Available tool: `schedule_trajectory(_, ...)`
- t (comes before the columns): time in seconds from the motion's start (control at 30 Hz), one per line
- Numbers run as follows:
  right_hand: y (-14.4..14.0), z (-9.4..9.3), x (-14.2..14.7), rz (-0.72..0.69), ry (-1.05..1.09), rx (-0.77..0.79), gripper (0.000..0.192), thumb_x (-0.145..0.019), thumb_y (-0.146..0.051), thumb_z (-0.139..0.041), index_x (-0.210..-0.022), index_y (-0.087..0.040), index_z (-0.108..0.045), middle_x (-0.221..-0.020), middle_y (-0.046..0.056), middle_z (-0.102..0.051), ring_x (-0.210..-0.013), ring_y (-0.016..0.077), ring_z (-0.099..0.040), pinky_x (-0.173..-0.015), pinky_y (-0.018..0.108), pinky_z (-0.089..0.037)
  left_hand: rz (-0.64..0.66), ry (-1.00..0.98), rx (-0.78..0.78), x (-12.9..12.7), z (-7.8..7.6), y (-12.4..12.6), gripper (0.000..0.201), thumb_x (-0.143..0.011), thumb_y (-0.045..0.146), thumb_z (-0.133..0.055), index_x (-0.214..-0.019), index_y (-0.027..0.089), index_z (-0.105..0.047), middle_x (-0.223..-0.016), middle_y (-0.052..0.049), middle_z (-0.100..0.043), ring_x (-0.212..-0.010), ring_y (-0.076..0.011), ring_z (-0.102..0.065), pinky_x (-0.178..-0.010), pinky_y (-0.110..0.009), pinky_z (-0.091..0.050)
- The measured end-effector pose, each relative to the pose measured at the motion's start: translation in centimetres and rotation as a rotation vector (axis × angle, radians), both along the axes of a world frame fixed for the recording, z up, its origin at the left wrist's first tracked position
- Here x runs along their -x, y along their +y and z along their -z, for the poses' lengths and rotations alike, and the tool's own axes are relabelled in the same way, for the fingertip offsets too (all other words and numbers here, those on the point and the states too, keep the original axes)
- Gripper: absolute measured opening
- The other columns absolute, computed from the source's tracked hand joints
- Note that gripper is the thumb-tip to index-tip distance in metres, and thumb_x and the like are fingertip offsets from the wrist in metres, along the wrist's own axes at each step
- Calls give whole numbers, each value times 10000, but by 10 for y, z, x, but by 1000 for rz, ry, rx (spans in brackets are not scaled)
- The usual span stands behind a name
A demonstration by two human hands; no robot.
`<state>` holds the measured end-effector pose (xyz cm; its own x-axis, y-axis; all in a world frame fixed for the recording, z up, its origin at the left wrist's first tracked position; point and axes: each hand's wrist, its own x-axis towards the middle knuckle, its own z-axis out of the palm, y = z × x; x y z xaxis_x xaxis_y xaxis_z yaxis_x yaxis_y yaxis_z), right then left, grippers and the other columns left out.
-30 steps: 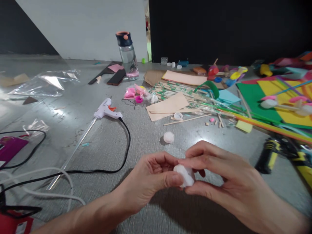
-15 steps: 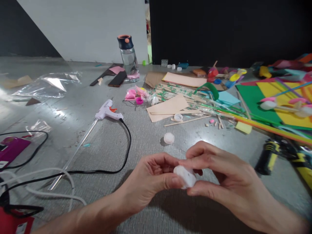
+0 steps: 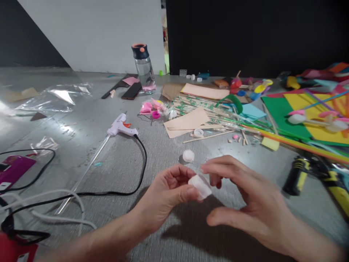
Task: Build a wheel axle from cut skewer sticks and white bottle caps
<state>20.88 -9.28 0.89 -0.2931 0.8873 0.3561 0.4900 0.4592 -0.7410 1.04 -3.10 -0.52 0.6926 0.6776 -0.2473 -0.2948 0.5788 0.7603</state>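
My left hand (image 3: 174, 189) pinches a small white piece (image 3: 200, 187) between thumb and fingers. The piece looks like one or more white caps; its exact kind is unclear, and the thumb covers part of it. My right hand (image 3: 245, 196) is just to the right of it, with thumb and fingers spread apart and nothing between them. On the table beyond my hands sits a round white bottle cap (image 3: 188, 156).
A glue gun (image 3: 122, 126) with a clear stick and black cable lies to the left. Farther back are a water bottle (image 3: 144, 69), wooden sticks (image 3: 188, 105) and beige paper (image 3: 188, 122). At right lie coloured sheets (image 3: 278, 112) and a black-and-yellow tool (image 3: 296, 176).
My right hand has let go of the white piece, its thumb and fingers parting. My left hand still holds the piece, now slightly farther left and turned.
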Motion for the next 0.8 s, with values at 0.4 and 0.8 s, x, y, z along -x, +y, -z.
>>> schedule_trajectory(0.4,4,9,12,237,-121,-42,194,-915,-230,-728,-1038,-203,-581,-896,-1,-581,-740,135,-557,-662,266,-456,-76,192,-179,-4,1,1,344,-740,305,-879,-953,147,-660,-873,-29,-689,-794,-120,-614,-750,-234,-484)
schedule_trajectory(0.8,10,5,7,72,67,184,178,-907,-92,-682,-1041,-209,-671,-845,-27,-625,-706,101,-533,-624,209,-416,19,153,-128,-3,12,2,326,-844,427,-769,-856,125,-648,-786,-24,-638,-671,-105,-568,-625,-226,-496)
